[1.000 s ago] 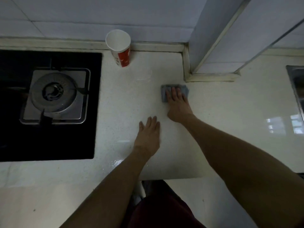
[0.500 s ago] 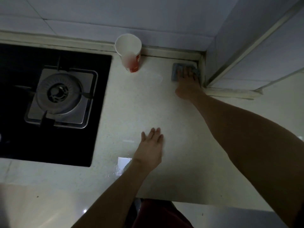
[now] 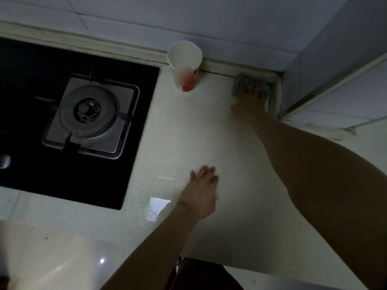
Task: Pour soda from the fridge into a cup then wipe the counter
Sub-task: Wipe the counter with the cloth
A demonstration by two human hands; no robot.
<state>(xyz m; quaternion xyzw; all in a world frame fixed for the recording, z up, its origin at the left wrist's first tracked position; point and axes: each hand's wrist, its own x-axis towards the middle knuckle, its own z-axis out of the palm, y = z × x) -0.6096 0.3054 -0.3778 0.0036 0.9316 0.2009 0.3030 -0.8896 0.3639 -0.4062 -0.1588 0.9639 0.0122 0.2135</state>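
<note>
Dim kitchen shot, looking down at a pale speckled desk [image 3: 188, 143]. Paper cup [image 3: 185, 65] standing upright at the back edge, right up against the wall trim, white on top and red toward the bottom. Open mouth tilted toward the camera, inside mostly white with a reddish tint low down; can't tell if that's liquid or just the print glowing through. Black hob [image 3: 31, 164] with a gas burner [image 3: 89, 109] just left of the cup.

Right of the cup, tucked into the back corner where the wall juts out, a grey cloth [image 3: 237, 83] lying flat on the desk. Right hand [image 3: 250, 99] pressed down on top of it, fingers [image 3: 254, 86] spread flat over the cloth, not curled around it. Kind of blurry there.

Well in front of the cup, nearer the desk's front edge, left hand [image 3: 200, 193] resting palm down on the bare surface, fingers stretched out and loosely together, holding nothing. Shiny wet-looking patch [image 3: 155, 208] just left of that hand's wrist.
</note>
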